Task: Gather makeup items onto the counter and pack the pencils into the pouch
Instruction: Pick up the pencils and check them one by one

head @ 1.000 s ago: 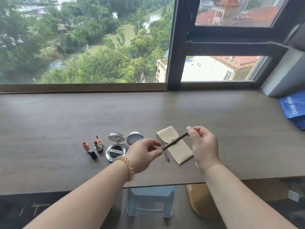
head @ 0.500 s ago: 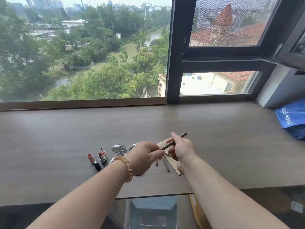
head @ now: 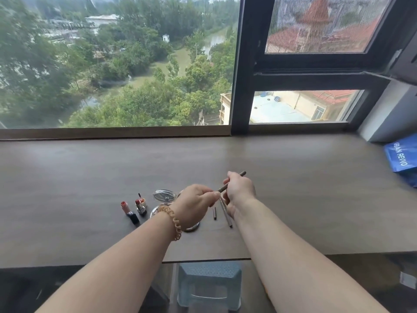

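Note:
A thin brown makeup pencil (head: pixel 223 189) is held slanted above the counter (head: pixel 316 195). My left hand (head: pixel 195 205), with a coiled band on the wrist, pinches its near end. My right hand (head: pixel 240 188) wraps its middle, and the far tip sticks out past the fingers. Two more pencils lie on the counter below the hands: a short one (head: pixel 215 213) and a longer one (head: pixel 226 214). My right hand and forearm hide the beige pouch.
Two open lipsticks (head: pixel 126 207) (head: pixel 140 204) and an open round compact (head: pixel 164 195) sit left of my hands. A blue bag (head: pixel 401 157) lies at the counter's far right. A blue stool (head: pixel 208 285) stands below the counter's front edge. The window runs along the back.
My right hand has slid left along the pencil, closer to my left hand, and now covers the pouch. The view has tilted upward.

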The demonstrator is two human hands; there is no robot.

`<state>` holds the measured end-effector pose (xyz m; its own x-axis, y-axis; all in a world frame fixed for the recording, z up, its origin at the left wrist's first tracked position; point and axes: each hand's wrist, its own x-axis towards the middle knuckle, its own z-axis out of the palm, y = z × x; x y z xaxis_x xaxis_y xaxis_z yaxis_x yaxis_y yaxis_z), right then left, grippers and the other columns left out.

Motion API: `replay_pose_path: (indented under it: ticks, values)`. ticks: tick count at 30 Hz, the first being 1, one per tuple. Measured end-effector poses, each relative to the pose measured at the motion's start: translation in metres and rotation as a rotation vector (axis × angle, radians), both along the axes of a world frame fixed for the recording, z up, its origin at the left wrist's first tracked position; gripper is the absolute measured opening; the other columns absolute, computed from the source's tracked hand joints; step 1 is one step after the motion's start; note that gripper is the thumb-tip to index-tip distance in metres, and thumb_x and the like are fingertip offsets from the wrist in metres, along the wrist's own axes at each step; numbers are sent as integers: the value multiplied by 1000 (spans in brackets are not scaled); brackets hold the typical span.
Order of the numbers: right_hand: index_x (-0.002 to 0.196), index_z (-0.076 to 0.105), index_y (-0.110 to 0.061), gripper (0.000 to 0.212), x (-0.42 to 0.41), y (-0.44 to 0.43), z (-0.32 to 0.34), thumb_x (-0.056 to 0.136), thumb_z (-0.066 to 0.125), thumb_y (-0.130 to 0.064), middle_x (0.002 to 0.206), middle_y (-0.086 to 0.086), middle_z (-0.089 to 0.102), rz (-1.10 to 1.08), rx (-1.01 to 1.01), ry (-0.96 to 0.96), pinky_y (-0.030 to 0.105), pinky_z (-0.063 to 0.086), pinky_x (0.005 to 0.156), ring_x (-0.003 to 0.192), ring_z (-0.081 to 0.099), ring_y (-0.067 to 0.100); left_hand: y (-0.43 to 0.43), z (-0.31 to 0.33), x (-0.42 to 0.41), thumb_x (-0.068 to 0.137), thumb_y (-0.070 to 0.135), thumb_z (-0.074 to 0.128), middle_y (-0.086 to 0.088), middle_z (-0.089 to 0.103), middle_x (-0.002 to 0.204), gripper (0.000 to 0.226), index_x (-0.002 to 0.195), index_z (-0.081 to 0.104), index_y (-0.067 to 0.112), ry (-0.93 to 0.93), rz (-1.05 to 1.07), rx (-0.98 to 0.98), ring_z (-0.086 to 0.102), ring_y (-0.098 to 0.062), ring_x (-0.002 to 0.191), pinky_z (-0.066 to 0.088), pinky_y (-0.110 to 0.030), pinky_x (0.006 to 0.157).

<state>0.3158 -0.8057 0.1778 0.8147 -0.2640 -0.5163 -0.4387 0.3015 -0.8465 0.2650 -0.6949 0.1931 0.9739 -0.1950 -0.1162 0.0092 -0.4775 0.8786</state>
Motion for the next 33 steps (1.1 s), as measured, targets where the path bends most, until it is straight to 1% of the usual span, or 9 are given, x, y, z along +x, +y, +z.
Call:
replay_pose_path:
  ticks: [5,7,11,14,17,19,23,29,33]
  values:
    - [61,44,-17,32,24,-105,-7,92,44,-26,78,7,51,-268,-238,55,29,32,49,51,40,18,42,-21,-28,82,32,44,2,38,41,43,41,39,20,31,134,-199,33,-14,43,27,-25,47]
    - [59,50,-17,37,27,-140,-10,91,50,-35,71,5,53,-284,-340,51,27,31,48,49,42,18,65,-38,-34,80,36,45,-2,43,43,43,40,47,18,82,247,-154,38,-12,43,31,-28,53]
    - [72,61,-15,29,15,-119,-29,94,52,-33,66,0,53,15,-350,-67,19,38,49,55,47,11,58,-66,-27,82,32,55,4,45,47,33,60,70,13,180,320,-17,41,-8,45,34,-28,55]
    - [90,68,-18,11,0,-81,-58,88,60,-26,82,-1,67,332,-402,-191,23,47,73,81,61,15,40,-71,-6,87,19,58,0,45,56,23,80,70,0,179,280,81,39,-12,52,31,-27,53]
    - [102,65,-34,38,-8,-59,-90,68,62,-50,108,-5,68,630,-732,-243,40,44,96,108,59,18,30,-81,16,85,14,55,-8,50,64,21,77,67,0,197,269,189,44,-20,61,34,-28,57]
    - [124,55,-34,58,-14,-51,-101,69,64,-50,125,-5,58,784,-1042,-298,39,36,102,122,45,21,23,-92,25,84,16,56,-7,58,65,17,77,69,8,195,273,263,51,-23,62,39,-27,58]
    - [142,31,-32,74,-25,-43,-122,76,60,-52,136,-10,44,1006,-1446,-397,38,16,106,135,24,16,9,-117,36,83,27,60,-3,72,99,21,100,71,20,162,297,470,64,-22,97,45,-26,80]
    - [148,14,-27,76,-20,-25,-150,85,48,-54,150,-6,28,1024,-1616,-345,42,-10,107,145,2,22,-5,-148,46,86,34,58,-6,68,106,25,102,64,15,74,299,613,59,-26,106,44,-32,86]
    - [142,34,-29,67,-14,-26,-160,81,44,-57,146,1,38,858,-1610,-410,42,1,107,140,22,26,-7,-157,50,86,40,58,-6,68,106,31,104,60,16,51,288,663,59,-29,106,44,-35,84]
